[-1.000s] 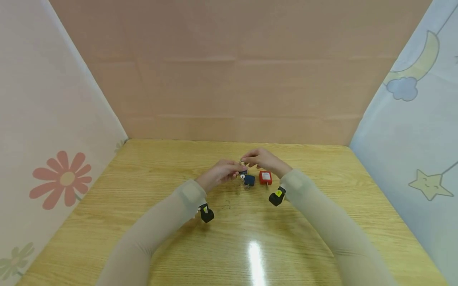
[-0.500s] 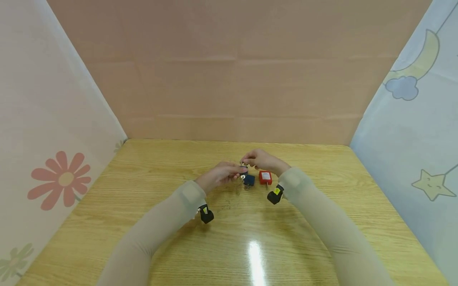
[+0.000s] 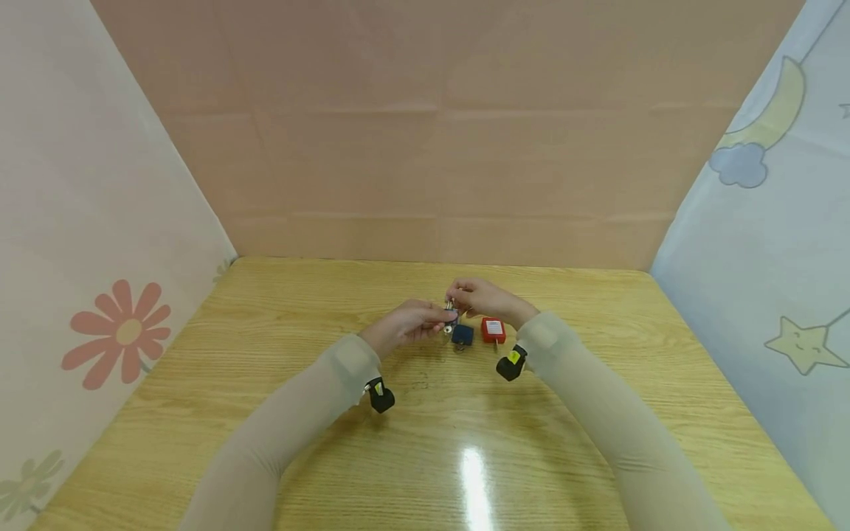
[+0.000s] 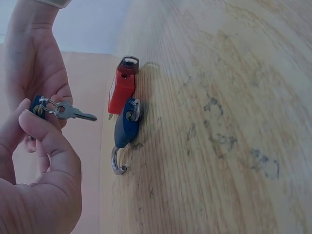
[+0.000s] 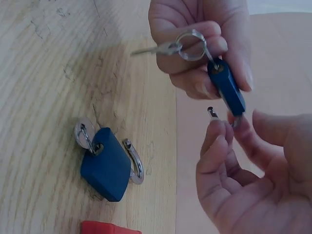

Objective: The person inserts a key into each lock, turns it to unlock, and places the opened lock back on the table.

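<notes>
My left hand (image 3: 415, 321) pinches the body of a small blue padlock (image 5: 226, 87) between thumb and fingers, raised over the table. A ring (image 5: 191, 45) with a silver key (image 4: 75, 112) dangles from the padlock's keyhole end. At the opposite end, my right hand (image 3: 488, 299) grips the metal shackle, whose free end stands out of the body in the right wrist view. Just below the hands lies a second blue padlock (image 5: 107, 165) with its shackle swung out and a key ring at its keyhole. To the right of that sits a red padlock (image 3: 493, 330) with a white label.
The wooden table (image 3: 332, 457) carries dark scuff marks (image 4: 224, 139) in front of the padlocks. A plain pinkish backdrop (image 3: 432, 147) rises behind it. Printed cloth walls stand on the left (image 3: 40, 184) and right (image 3: 737, 243).
The held padlock has turned, so its shackle looks narrower, and its hanging key has shifted slightly left. More of the blue padlock on the table shows. Both hands stay almost in place.
</notes>
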Motion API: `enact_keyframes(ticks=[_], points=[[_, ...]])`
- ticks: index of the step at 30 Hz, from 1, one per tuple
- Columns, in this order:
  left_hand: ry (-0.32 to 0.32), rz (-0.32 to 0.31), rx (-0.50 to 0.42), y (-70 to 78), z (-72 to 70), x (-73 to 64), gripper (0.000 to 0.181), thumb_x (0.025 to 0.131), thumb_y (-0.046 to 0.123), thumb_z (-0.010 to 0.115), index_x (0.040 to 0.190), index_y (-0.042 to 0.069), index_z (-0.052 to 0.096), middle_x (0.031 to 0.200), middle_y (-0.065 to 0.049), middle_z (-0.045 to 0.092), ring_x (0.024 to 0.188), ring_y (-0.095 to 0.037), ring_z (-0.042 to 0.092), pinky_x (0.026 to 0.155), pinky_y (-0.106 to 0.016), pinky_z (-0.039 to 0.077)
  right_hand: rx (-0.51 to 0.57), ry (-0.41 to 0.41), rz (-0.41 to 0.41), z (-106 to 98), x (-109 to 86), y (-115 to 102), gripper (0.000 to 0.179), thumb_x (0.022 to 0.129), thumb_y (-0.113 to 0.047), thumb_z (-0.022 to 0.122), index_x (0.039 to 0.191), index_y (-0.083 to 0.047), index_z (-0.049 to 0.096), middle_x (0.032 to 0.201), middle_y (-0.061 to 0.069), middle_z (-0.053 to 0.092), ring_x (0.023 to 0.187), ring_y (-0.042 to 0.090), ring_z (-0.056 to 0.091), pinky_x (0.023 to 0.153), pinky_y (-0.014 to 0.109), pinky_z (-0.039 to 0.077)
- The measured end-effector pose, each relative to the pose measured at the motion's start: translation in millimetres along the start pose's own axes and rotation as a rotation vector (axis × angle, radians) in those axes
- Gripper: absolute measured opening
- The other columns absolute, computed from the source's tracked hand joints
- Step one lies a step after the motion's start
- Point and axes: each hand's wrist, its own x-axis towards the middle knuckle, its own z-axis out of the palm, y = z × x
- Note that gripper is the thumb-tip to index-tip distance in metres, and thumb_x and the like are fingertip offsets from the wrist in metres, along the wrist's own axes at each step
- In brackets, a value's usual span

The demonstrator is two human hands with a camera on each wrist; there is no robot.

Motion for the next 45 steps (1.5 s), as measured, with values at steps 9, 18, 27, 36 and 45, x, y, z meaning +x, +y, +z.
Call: enact_keyframes(ticks=[9, 18, 27, 36, 45], points=[[0.015, -0.015, 0.029, -2.1, -0.1, 0.7, 0.010, 0.090, 0.012, 0.069, 0.084, 0.005, 0.066, 0.069, 0.001, 0.064, 0.056, -0.004, 0.058, 0.056, -0.014, 0.048, 0.049, 0.065, -0.003, 4, 3.6, 5, 0.028, 0.101, -0.016, 0.052, 0.121, 0.003, 0.054, 0.110, 0.014, 0.058, 0.097, 0.023, 0.063, 0.097, 0.049, 0.049], [0.031, -0.012, 0.027, -2.0, -0.7, -0.8, 0.010, 0.089, 0.013, 0.070, 0.084, 0.006, 0.066, 0.067, 0.002, 0.064, 0.055, -0.003, 0.058, 0.054, -0.014, 0.048, 0.041, 0.091, -0.016, 4, 1.0, 6, 0.033, 0.102, -0.018, 0.052, 0.127, 0.003, 0.056, 0.120, 0.019, 0.061, 0.106, 0.028, 0.063, 0.097, 0.049, 0.049], [0.053, 0.015, 0.027, -0.9, -3.2, -1.7, 0.010, 0.089, 0.012, 0.070, 0.084, 0.006, 0.064, 0.068, 0.002, 0.063, 0.056, -0.003, 0.056, 0.054, -0.013, 0.047, -0.060, 0.197, -0.031, -6, -12.7, 11, 0.036, 0.105, -0.024, 0.044, 0.128, 0.001, 0.055, 0.126, 0.025, 0.058, 0.113, 0.039, 0.059, 0.094, 0.050, 0.050], [0.129, 0.030, 0.063, -1.3, -11.6, 1.1, 0.010, 0.089, 0.012, 0.070, 0.093, 0.004, 0.065, 0.070, 0.000, 0.062, 0.054, -0.004, 0.054, 0.053, -0.014, 0.047, -0.224, 0.319, 0.008, -26, -40.8, 26, 0.029, 0.105, -0.022, 0.044, 0.121, -0.003, 0.058, 0.115, 0.023, 0.062, 0.103, 0.039, 0.061, 0.082, 0.047, 0.054], [0.277, 0.033, 0.238, -3.6, -21.9, 10.2, 0.014, 0.087, 0.009, 0.072, 0.095, -0.002, 0.069, 0.067, -0.001, 0.062, 0.052, -0.006, 0.056, 0.053, -0.017, 0.049, -0.148, 0.307, 0.019, -30, -49.2, 39, 0.029, 0.105, -0.019, 0.044, 0.120, 0.002, 0.057, 0.114, 0.026, 0.062, 0.102, 0.040, 0.061, 0.086, 0.050, 0.052]])
